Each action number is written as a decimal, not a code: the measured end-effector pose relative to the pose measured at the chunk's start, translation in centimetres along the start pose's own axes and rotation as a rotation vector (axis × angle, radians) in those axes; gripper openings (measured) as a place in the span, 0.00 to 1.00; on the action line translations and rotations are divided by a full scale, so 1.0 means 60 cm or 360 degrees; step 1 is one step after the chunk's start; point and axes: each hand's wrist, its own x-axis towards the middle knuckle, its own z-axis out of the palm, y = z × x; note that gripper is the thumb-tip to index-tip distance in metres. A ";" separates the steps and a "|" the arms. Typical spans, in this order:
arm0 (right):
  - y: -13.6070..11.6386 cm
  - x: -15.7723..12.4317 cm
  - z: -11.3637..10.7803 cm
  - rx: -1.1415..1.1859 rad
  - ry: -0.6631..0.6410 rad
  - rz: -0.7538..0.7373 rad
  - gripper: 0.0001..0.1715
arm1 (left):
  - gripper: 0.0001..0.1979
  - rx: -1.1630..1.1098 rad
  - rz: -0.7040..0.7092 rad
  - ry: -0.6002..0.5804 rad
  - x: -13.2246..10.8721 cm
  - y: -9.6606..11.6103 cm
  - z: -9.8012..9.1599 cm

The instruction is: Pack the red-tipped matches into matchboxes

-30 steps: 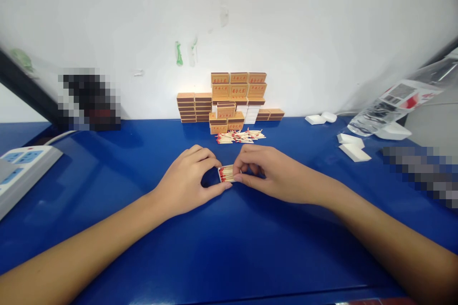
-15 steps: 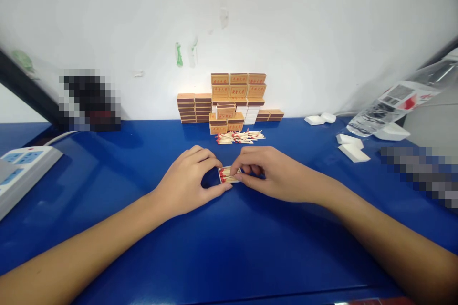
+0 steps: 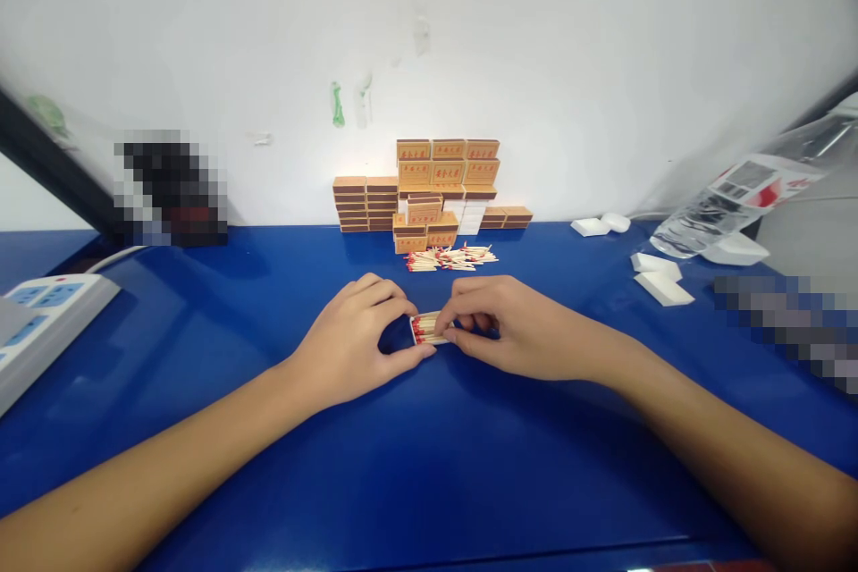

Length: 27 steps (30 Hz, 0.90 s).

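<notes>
Pinching a matchbox tray (image 3: 427,328), left hand (image 3: 349,341) and right hand (image 3: 517,327) rest on blue table (image 3: 429,474).

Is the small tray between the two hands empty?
No, the tray, held between the left hand and the right hand, is filled with red-tipped matches.

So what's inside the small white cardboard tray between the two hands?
Red-tipped wooden matches show at the tray's uncovered end; the right hand hides the rest.
</notes>
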 end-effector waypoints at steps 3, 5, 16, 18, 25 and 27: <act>0.000 -0.001 0.000 0.0002 0.0011 -0.0004 0.10 | 0.15 0.0002 -0.0004 -0.0006 0.000 0.000 0.000; 0.001 -0.002 0.001 -0.0006 0.0008 -0.0002 0.10 | 0.15 0.0000 -0.0003 -0.0005 0.000 -0.001 0.001; -0.002 -0.003 -0.001 -0.0074 0.0062 -0.0018 0.15 | 0.15 0.0004 0.0008 0.0000 0.000 0.000 0.000; -0.003 -0.003 -0.002 -0.0084 0.0063 -0.0016 0.15 | 0.14 0.0004 0.0012 0.0000 0.000 0.000 0.000; -0.001 -0.001 -0.002 -0.0108 0.0062 -0.0010 0.13 | 0.15 0.0006 0.0014 -0.0003 -0.001 -0.002 0.001; -0.001 -0.001 -0.002 -0.0114 0.0046 -0.0026 0.12 | 0.15 0.0009 0.0012 -0.0002 -0.001 -0.002 0.001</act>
